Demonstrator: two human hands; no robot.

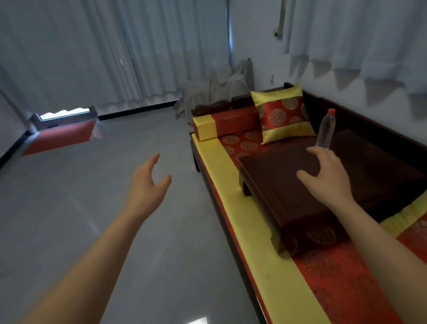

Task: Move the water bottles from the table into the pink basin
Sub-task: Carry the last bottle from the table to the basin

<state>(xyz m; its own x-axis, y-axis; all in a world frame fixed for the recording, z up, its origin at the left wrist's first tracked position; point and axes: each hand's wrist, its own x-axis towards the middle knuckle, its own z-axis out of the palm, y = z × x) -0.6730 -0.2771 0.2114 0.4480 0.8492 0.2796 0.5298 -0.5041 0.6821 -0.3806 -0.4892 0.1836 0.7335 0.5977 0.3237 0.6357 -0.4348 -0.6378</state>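
Right hand [327, 174] spread open, reaching bottle [326, 129] on table [275, 170]; left hand [146, 186] open, empty.

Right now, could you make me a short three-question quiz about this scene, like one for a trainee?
1. True or false: the pink basin is visible.
2. What colour is the cap of the water bottle?
3. Which of the hands is next to the bottle over the low wooden table: A the left hand, B the right hand?

Key: 1 false; 2 red; 3 B. The right hand's fingers are spread, not closed on the bottle.
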